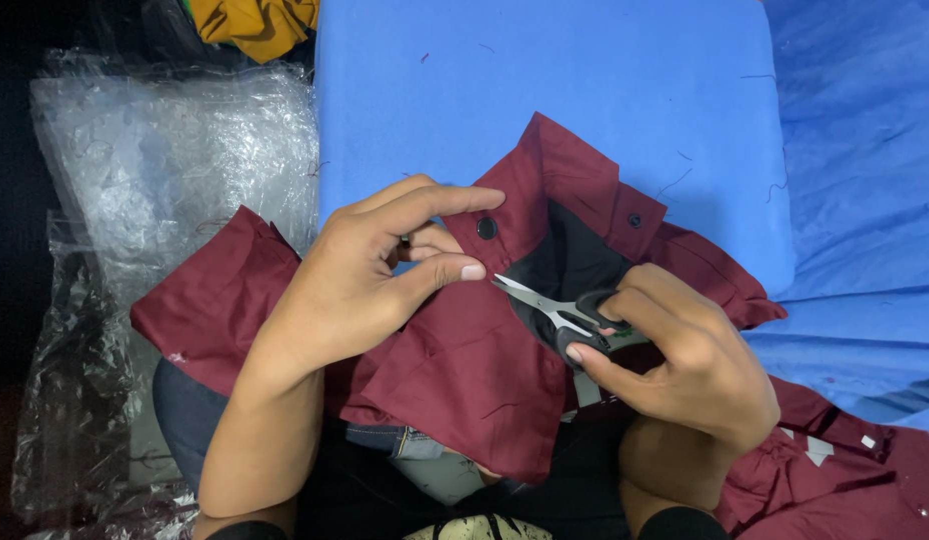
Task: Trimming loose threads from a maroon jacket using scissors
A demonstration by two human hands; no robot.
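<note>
A dark red garment with a black lining and black buttons lies across my lap and onto the blue padded surface. My left hand pinches the red cloth beside a black button. My right hand grips small scissors with black handles. Their blades are slightly apart and point left at the cloth edge just under my left thumb.
Crinkled clear plastic bags lie at the left. A yellow cloth sits at the top left. More dark red fabric is piled at the bottom right, and a blue cloth covers the right side.
</note>
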